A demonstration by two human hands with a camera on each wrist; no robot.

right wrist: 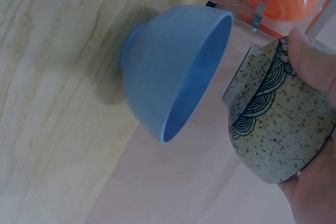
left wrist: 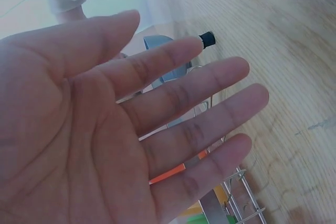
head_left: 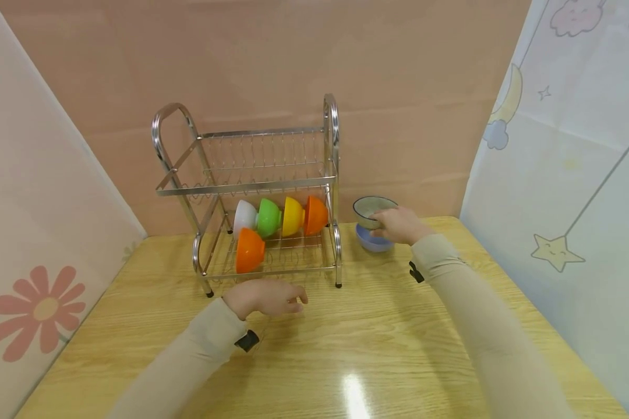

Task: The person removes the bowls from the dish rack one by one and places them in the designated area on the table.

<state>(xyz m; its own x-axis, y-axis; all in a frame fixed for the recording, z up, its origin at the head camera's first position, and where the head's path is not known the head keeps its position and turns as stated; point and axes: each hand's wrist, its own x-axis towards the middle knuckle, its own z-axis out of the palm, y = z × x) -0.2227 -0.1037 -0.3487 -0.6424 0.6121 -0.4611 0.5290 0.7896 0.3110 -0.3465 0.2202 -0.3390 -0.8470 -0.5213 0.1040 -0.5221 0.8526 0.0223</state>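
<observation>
"Metal first: how many racks?"

"One rack (head_left: 246, 188) with two tiers, standing on the one table (head_left: 314, 361)."

"And what sits in it?"

"Five bowls, all on the lower tier and tipped on their sides. Four make the back row: one white bowl (head_left: 245, 218), one green bowl (head_left: 268, 218), one yellow bowl (head_left: 292, 216) and one orange bowl (head_left: 316, 215). A second orange bowl (head_left: 250, 250) lies in front, so two are orange."

"Any outside the rack?"

"Two, both on its right. One blue bowl (head_left: 374, 241) stands upright on the table, and one speckled bowl (head_left: 367, 216) is held just above it, a gap showing between them."

"How are the hands?"

"The right hand (head_left: 400, 226) pinches the speckled bowl by its wall, thumb on one side, fingers on the other. The left hand (head_left: 266, 297) has all five digits spread, over the table just in front of the rack."

"Anything on the speckled bowl?"

"One dark wave-patterned band near the foot, plus a dark rim. Seven bowls altogether."
</observation>
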